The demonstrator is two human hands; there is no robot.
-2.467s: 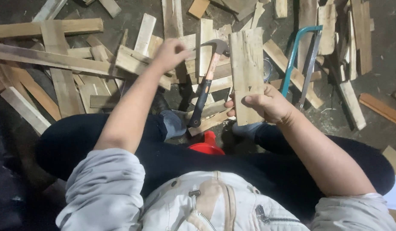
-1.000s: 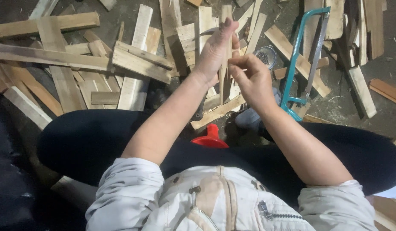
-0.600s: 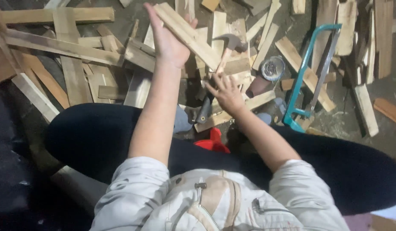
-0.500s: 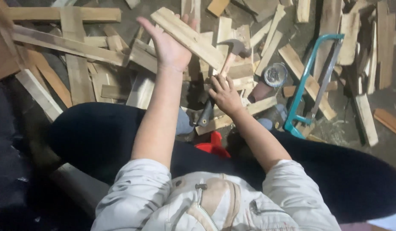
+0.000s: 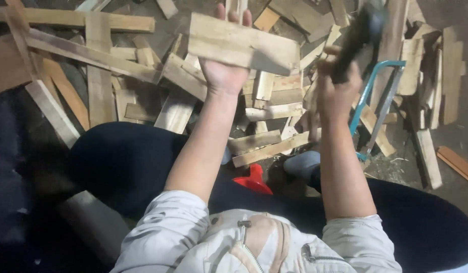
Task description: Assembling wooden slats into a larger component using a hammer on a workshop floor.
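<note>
Left hand point(image 5: 225, 71): raised above the scrap pile, closed on a flat wooden board point(image 5: 243, 46), fingers behind it, fingertips showing over its top edge.
Right hand point(image 5: 335, 86): wrapped tight round a dark hammer handle point(image 5: 356, 36), blurred, lifted beside the board.
Floor: loose wood offcuts point(image 5: 117, 76) everywhere.
Teal-framed hacksaw point(image 5: 378, 103): lying on the scraps, right of the hands.
Red object point(image 5: 253, 180): between the knees.
Containers: none discernible.

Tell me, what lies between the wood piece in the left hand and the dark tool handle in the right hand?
In the head view, nothing held fills that gap; behind it lie loose wood scraps on the floor.
</note>
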